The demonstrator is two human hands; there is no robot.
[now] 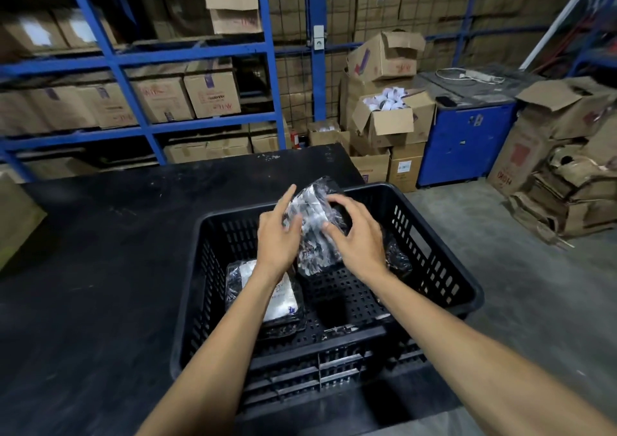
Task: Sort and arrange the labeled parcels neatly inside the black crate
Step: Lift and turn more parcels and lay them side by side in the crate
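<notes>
A black slatted crate rests on the right end of a black table. Over its far half, my left hand and my right hand both hold a parcel in clear shiny wrap, tilted upright above the crate floor. My left forefinger points up along its left edge. A second parcel with a white label lies flat in the crate's near-left part, partly under my left forearm. A dark wrapped parcel lies against the crate's right wall, behind my right hand.
Blue racking loaded with cardboard boxes stands behind the table. Open boxes, a blue cabinet and flattened cardboard crowd the concrete floor to the right. The crate's right side overhangs toward that floor.
</notes>
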